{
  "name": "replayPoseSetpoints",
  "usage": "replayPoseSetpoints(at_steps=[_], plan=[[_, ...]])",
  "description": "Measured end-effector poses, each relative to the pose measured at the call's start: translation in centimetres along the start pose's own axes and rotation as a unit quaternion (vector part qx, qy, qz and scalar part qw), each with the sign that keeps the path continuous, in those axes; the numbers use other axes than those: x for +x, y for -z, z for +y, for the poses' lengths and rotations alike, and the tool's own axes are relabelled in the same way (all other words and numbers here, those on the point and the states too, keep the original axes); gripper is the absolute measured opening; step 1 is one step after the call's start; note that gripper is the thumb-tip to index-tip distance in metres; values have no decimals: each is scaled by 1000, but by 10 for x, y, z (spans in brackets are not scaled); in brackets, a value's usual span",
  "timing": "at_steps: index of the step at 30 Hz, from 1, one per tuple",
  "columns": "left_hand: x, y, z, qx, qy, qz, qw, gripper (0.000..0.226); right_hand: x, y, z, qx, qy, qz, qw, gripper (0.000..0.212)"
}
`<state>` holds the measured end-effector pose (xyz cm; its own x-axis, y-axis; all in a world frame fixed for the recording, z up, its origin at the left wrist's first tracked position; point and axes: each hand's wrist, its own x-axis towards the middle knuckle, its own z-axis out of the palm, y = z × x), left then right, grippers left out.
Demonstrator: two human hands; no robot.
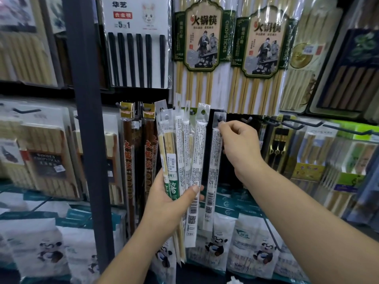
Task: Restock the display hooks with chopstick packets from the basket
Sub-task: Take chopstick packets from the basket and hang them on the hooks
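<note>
Left hand (168,199) grips a fan of slim packets (184,144) near their lower ends, thumb (192,191) pressed across the front and fingers curled behind. Right hand (241,148) pinches the top of a single packet (214,160) between thumb and forefinger (222,125), the other fingers loosely curled. That packet hangs straight down below the fingertips. Its hang hole is at the hook (219,120) tip just above them. The fan is just left of it.

Packet backs show small print and barcodes, too fine to read. Above the fingers, two bamboo packs (202,37) read "火锅筷" and "CHOPSTICKS". Up left, a white card (135,37) of black chopsticks reads "华艺", "合金筷", "5 送 1". Left of the fan, brown packets (129,152) carry orange "火锅筷".
</note>
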<state>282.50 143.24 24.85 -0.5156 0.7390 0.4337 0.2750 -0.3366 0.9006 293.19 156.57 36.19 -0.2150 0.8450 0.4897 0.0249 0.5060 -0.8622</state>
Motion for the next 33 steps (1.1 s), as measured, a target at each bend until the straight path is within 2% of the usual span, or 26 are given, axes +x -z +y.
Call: replayPoseSetpoints(at_steps=[3,6,11,17,25,28,31,33], plan=[[1,0,0,-20,-5,-13,1000,52,4,-1,6,-4,-4,14,1000,34],[0,-3,1,-21,-5,-25,999,46,3,-1,12,7,-7,24,1000,34],[-2,-4,2,-20,-7,-38,999,52,-13,2,18,17,-8,57,998,23],[-5,-4,8,-1,-17,-43,999,53,-36,2,-1,58,27,-33,997,28],[-9,-9,12,-16,-18,-29,999,53,-31,1,-9,120,-14,-18,993,15],[-10,-10,13,-20,-16,-33,999,54,-28,0,-8,133,-32,-17,990,21],[-10,-6,15,-20,-24,-36,999,67,-25,2,-6,125,-31,-6,992,26],[-6,-3,10,-41,-22,-28,998,51,-24,2,-5,114,-21,-1,993,26]])
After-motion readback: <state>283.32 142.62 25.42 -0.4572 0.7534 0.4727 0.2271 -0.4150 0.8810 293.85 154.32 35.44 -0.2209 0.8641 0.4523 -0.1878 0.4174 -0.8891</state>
